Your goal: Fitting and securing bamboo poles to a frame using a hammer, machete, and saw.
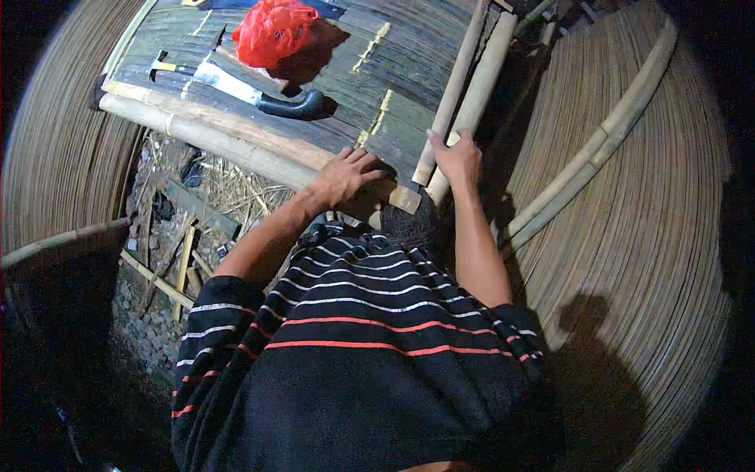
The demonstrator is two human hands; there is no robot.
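My left hand (346, 181) lies over the front wooden beam (271, 141) of a bamboo-slat platform (409, 55), fingers spread toward the slats. At the platform's right edge, my right hand (460, 163) is closed around a thick bamboo pole (489, 72). Its thumb reaches toward a thinner pole (460, 75) alongside. Between my hands, a short pale wood end (403, 198) sits above a dark, rough, rounded thing (413, 224) whose kind I cannot make out. The undersides of my fingers are hidden.
On the platform lie a machete (228, 82) with a black handle, a yellow-and-black hammer (163, 68) and a red plastic bag (274, 33). Woven walls (613, 173) rise at both sides, a bent bamboo pole (605, 141) against the right one. Straw and sticks (185, 252) litter the stony ground below left.
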